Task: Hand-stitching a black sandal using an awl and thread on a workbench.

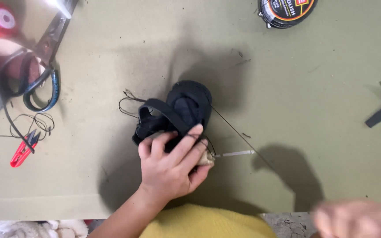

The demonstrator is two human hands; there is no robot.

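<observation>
Left hand (170, 165) clamps the small black shoe (177, 114) against the bench (287, 88), pinning it steady near the middle. A needle (234, 154) pokes out by the fingers, thread (237, 132) running taut toward the right hand (358, 218), blurred low right, grip unreadable.

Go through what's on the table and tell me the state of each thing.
Shoe: gripped by left hand, thread taut.
Needle: sticking out of shoe.
Right hand: blurred, contents unclear.
Scissors: lying flat.
Red snips: lying untouched.
Tin: lid on.
</observation>
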